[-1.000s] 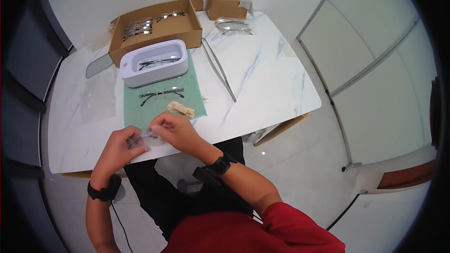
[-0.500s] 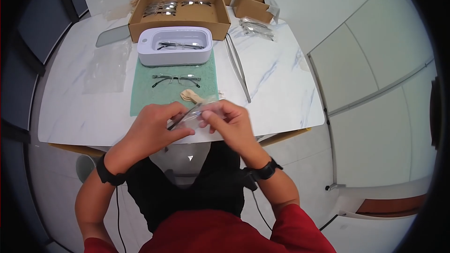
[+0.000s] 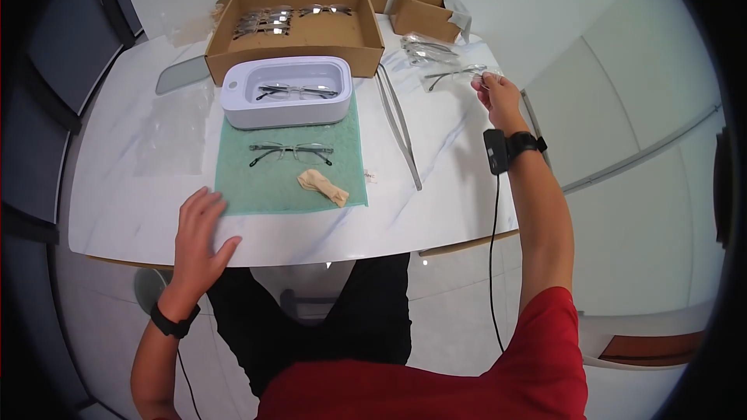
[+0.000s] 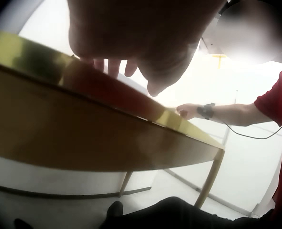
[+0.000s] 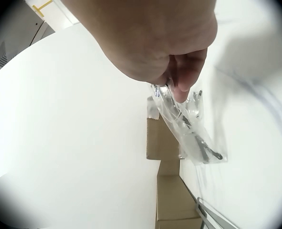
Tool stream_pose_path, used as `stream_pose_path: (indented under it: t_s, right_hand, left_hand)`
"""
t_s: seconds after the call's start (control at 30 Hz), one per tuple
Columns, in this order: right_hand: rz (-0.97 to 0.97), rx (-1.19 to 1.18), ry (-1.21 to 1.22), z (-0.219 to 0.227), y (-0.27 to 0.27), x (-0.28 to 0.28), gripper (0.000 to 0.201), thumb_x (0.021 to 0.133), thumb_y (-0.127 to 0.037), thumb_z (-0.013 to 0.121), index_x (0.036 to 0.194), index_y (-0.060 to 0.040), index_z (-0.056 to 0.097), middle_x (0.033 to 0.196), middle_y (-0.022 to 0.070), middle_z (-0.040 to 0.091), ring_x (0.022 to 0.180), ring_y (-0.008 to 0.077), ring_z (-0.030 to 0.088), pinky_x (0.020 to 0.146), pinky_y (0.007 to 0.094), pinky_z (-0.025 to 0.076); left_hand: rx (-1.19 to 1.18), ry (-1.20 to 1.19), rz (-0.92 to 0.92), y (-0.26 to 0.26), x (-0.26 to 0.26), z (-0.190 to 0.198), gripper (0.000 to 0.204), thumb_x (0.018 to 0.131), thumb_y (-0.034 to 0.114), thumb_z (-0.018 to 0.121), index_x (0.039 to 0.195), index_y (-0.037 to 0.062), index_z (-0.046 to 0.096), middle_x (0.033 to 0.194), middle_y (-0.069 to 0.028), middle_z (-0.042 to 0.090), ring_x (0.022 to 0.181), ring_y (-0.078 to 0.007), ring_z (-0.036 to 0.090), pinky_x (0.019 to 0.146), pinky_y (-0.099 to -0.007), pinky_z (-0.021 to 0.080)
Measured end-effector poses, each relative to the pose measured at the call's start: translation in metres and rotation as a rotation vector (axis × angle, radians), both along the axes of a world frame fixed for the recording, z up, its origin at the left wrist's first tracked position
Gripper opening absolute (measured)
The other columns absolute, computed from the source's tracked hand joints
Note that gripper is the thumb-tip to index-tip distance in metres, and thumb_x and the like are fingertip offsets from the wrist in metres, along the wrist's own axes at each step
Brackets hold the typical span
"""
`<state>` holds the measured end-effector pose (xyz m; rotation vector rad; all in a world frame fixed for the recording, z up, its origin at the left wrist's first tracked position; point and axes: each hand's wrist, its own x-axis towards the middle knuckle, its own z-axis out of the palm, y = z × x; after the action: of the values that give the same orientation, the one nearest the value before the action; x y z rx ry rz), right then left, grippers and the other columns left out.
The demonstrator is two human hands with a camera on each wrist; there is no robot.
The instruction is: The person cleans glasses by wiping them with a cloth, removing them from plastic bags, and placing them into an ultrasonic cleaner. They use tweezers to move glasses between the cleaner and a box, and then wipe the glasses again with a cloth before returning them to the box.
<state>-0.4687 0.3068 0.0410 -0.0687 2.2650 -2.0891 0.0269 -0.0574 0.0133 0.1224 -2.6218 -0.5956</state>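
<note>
At the right side of the table, my right hand [image 3: 499, 99] pinches one end of a pair of eyeglasses in a clear plastic bag [image 3: 445, 75]. The right wrist view shows the bagged eyeglasses [image 5: 198, 136] hanging from thumb and fingers, dark temple tips downward. Just beyond lie several more bagged eyeglasses [image 3: 428, 50]. My left hand [image 3: 199, 243] is at the table's front left, fingers spread and holding nothing, beside the corner of a green cloth [image 3: 241, 194]. On that cloth lie unbagged eyeglasses [image 3: 291, 152] and a beige finger cot-like crumpled piece [image 3: 322, 187].
A white ultrasonic cleaner [image 3: 286, 115] with eyeglasses in its basin stands on the cloth's far end. Behind it is an open cardboard box [image 3: 342, 37] with several eyeglasses. Long tweezers [image 3: 400, 128], a small carton [image 3: 420, 15], a grey lid [image 3: 184, 78] and empty plastic bags [image 3: 173, 136] lie around.
Both hands held the bagged eyeglasses near the front edge; the left hand has let go and moved left. My right hand has carried them to the back right, near the other bagged pairs.
</note>
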Motion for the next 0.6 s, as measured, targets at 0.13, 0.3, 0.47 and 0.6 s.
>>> stream_pose_path:
  t_s: [0.13,0.3,0.47,0.6]
  right_hand:
    - [-0.031,-0.006,-0.074,-0.012,-0.01,-0.031,0.013,0.097,-0.01,0.06,0.105,0.0004,0.063,0.088,0.0096,0.074,0.072,0.0117,0.069,0.059,0.0211,0.056]
    - [-0.066,0.069,-0.048,-0.026,-0.018,-0.05,0.013,0.096,-0.011,0.063,0.102,0.0003,0.065,0.088,0.0093,0.073,0.071,0.0133,0.07,0.055,0.0222,0.054]
    - [-0.098,0.472,0.097,-0.037,-0.011,-0.069,0.03,0.091,-0.029,0.073,0.107,-0.0039,0.069,0.089,0.007,0.072,0.076,0.0161,0.071,0.06,0.0287,0.053]
    - [-0.208,1.212,0.699,-0.048,0.006,-0.087,0.053,0.088,-0.044,0.075,0.118,-0.0019,0.069,0.099,0.016,0.071,0.086,0.0312,0.07,0.081,0.0418,0.055]
  left_hand:
    - [-0.06,-0.009,0.025,-0.006,0.008,-0.008,0.05,0.077,0.008,0.074,0.123,-0.0001,0.058,0.132,-0.0199,0.058,0.134,-0.044,0.047,0.109,-0.0526,0.041]
    - [-0.109,-0.025,0.029,-0.005,0.006,-0.01,0.044,0.078,0.01,0.073,0.118,-0.0016,0.06,0.133,-0.0209,0.057,0.134,-0.0462,0.046,0.107,-0.0538,0.041]
    - [-0.172,0.036,0.047,-0.003,0.004,-0.009,0.045,0.078,0.015,0.075,0.117,-0.0018,0.061,0.132,-0.0202,0.057,0.133,-0.0454,0.046,0.107,-0.0527,0.041]
    - [-0.177,0.066,0.083,-0.006,0.008,-0.011,0.045,0.078,0.018,0.076,0.116,-0.0004,0.062,0.134,-0.0179,0.057,0.135,-0.043,0.046,0.107,-0.051,0.042]
